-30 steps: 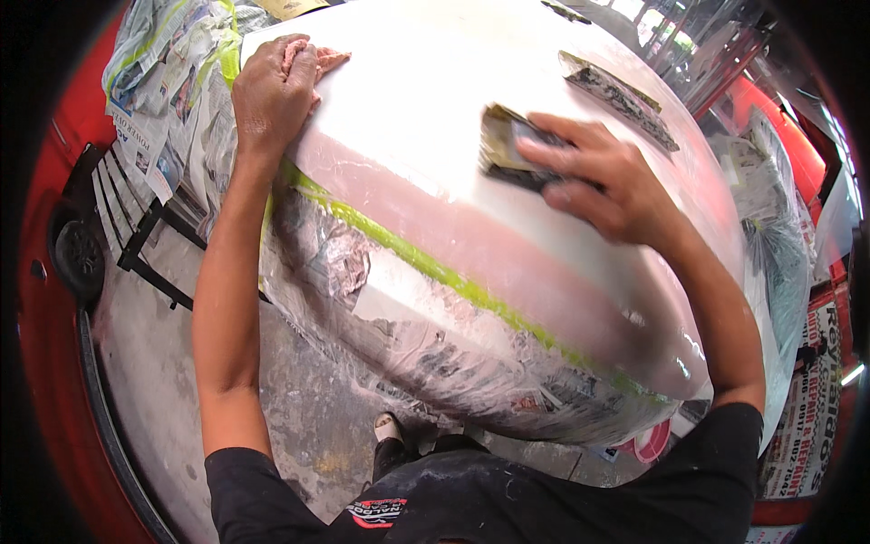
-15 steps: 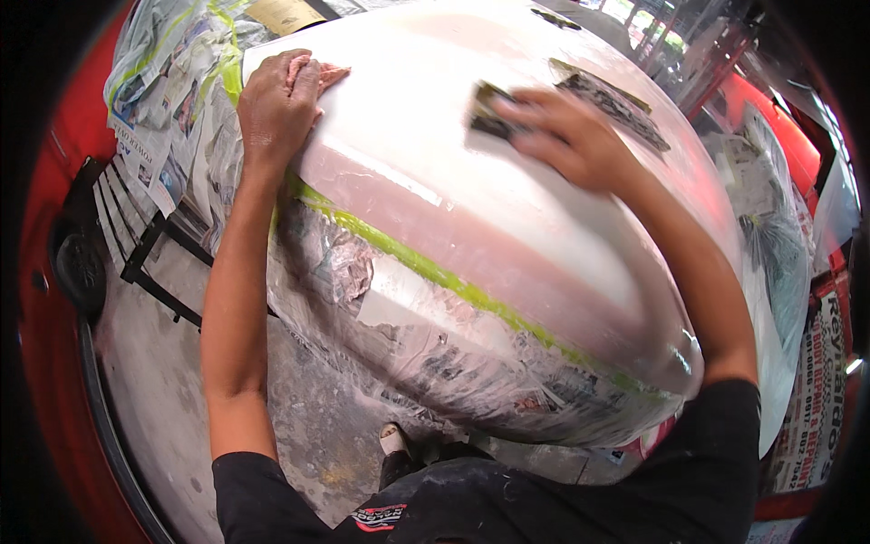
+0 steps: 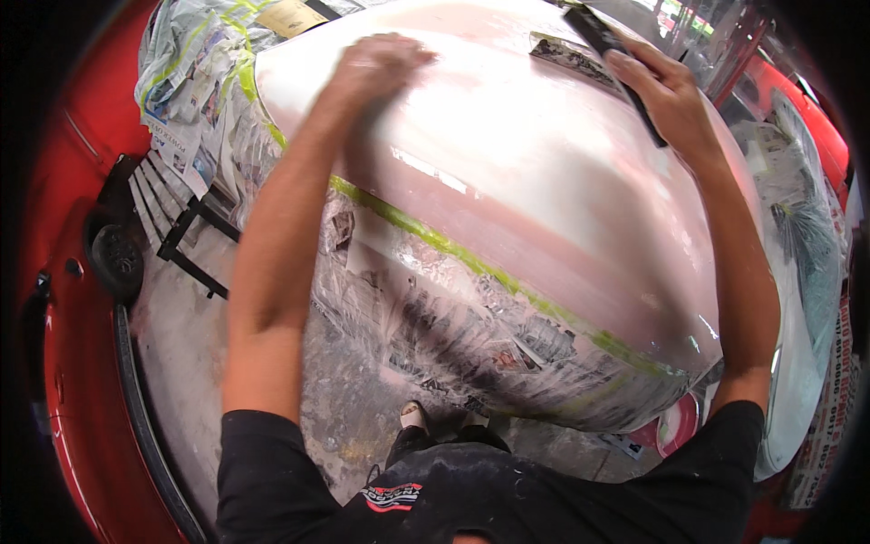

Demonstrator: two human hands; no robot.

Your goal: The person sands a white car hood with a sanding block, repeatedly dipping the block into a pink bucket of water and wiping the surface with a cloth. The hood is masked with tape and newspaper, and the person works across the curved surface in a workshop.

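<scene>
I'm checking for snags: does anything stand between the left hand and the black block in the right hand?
Yes: a dark, mottled strip lies on the pale panel, between the left hand and the black block in the right hand. The block partly hides it; contact is unclear.

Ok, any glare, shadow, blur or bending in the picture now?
All in the head view: glare bleaches the middle of the pale panel; a shadow darkens it beside the left forearm; the left hand is smeared, seemingly by motion; the red car curves near the picture's edge.
</scene>
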